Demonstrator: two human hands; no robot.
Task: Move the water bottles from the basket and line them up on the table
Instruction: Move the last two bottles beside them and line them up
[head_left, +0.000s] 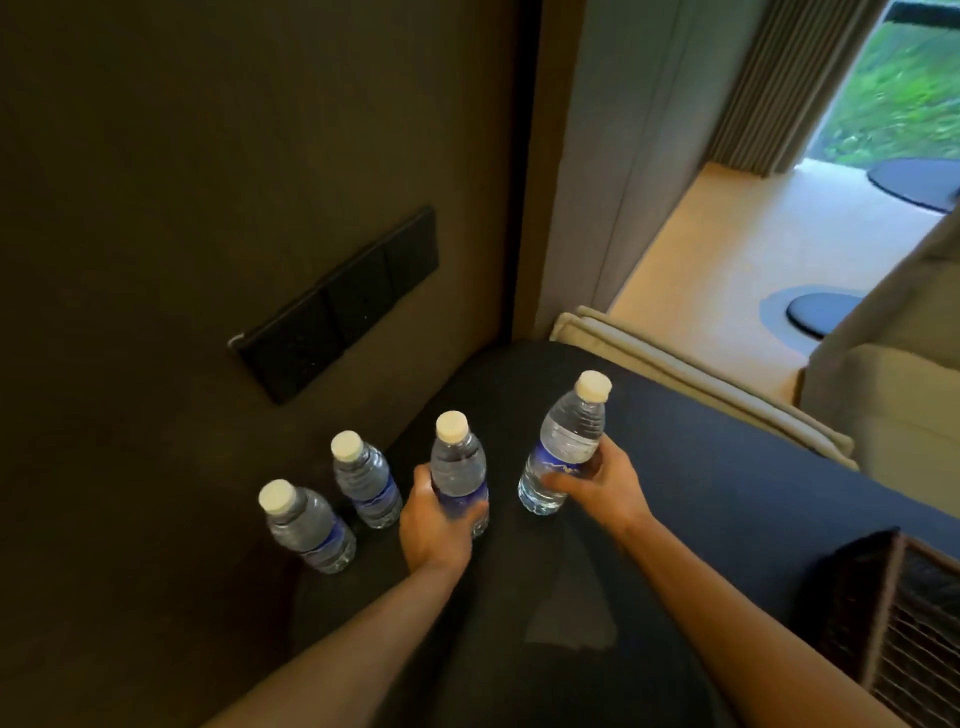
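Two clear water bottles with white caps and blue labels stand free on the dark table (701, 483) near the wall: one at the left (306, 525), one just behind it (366, 480). My left hand (434, 525) grips a third bottle (458, 467), upright and in line with those two. My right hand (602, 486) holds a fourth bottle (569, 441), tilted slightly and a short gap to the right of the third. Whether its base touches the table I cannot tell. The dark woven basket (883, 613) sits at the lower right; its inside is mostly out of frame.
A dark wall with a black switch panel (337, 306) rises right behind the bottles. A beige cushioned edge (701, 384) borders the table's far side. Beyond it lie light flooring, a dark round base (821, 312) and a curtain by a window.
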